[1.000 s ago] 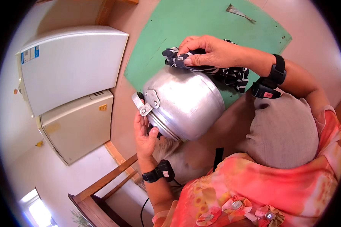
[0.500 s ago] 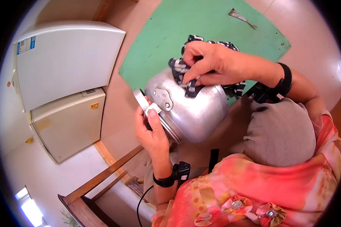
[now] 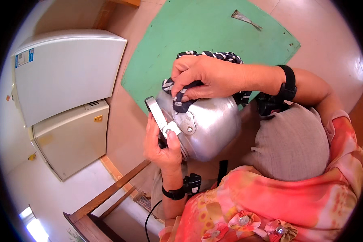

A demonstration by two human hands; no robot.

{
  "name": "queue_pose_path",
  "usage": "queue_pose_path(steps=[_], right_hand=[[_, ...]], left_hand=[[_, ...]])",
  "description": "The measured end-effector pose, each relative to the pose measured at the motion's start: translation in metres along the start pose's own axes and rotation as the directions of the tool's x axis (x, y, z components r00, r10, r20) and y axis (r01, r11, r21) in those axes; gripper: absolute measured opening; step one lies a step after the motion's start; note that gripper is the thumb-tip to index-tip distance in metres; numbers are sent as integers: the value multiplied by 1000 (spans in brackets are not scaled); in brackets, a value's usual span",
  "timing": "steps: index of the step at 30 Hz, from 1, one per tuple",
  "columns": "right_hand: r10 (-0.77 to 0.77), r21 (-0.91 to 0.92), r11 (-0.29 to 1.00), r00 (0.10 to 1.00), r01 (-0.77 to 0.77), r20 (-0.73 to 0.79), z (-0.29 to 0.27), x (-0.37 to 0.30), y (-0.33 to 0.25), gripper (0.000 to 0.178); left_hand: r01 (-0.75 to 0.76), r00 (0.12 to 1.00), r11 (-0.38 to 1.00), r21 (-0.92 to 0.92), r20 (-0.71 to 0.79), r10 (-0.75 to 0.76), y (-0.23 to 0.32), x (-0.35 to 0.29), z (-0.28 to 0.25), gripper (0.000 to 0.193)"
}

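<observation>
A silvery aluminium pot [image 3: 218, 127] lies tilted in front of me, its banded rim turned toward my left hand [image 3: 163, 151]. A riveted ear plate [image 3: 186, 122] sits on its side, with a metal handle [image 3: 157, 113] beside the rim. My left hand is closed round the rim end, thumb pressed by the handle's joint. My right hand [image 3: 209, 78] pinches a bunched black-and-white patterned cloth [image 3: 182, 105] against the pot's wall, close to the ear plate. More of the cloth trails behind my right hand. The pot's inside is hidden.
Under and beyond the pot stretches a green board [image 3: 197, 28], with a flattened tube [image 3: 246, 19] near its far edge. A white two-door fridge [image 3: 68, 76] stands at the left. Lower left is a wooden frame [image 3: 109, 191]. My bent knee [image 3: 292, 141] is at the right.
My right hand has slid the cloth left and nearer, toward the ear plate. The pot has turned slightly in my left hand, which still grips it at the rim.
</observation>
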State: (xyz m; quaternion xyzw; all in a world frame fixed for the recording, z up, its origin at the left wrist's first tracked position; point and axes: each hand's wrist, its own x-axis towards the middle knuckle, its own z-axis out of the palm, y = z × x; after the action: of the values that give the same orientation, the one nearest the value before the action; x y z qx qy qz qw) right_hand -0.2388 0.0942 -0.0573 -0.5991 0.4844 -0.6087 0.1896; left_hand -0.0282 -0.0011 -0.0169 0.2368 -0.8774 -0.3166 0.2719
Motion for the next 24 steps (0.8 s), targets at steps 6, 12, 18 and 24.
queue_pose_path(steps=[6, 12, 18, 24], right_hand=[[-85, -155, 983, 989, 103, 118, 4, 2, -11, 17], [-152, -67, 983, 961, 172, 231, -17, -14, -15, 20], [-119, 26, 993, 947, 117, 297, -40, -30, -1, 35], [315, -99, 948, 929, -301, 195, -90, -48, 34, 31]], left_hand=[[-238, 971, 959, 156, 38, 235, 6, -2, 8, 43], [-205, 979, 969, 137, 18, 204, 5, 1, 7, 42], [-97, 995, 991, 95, 0, 98, -8, -3, -1, 42], [169, 979, 984, -55, -109, -174, -17, -9, -30, 41]])
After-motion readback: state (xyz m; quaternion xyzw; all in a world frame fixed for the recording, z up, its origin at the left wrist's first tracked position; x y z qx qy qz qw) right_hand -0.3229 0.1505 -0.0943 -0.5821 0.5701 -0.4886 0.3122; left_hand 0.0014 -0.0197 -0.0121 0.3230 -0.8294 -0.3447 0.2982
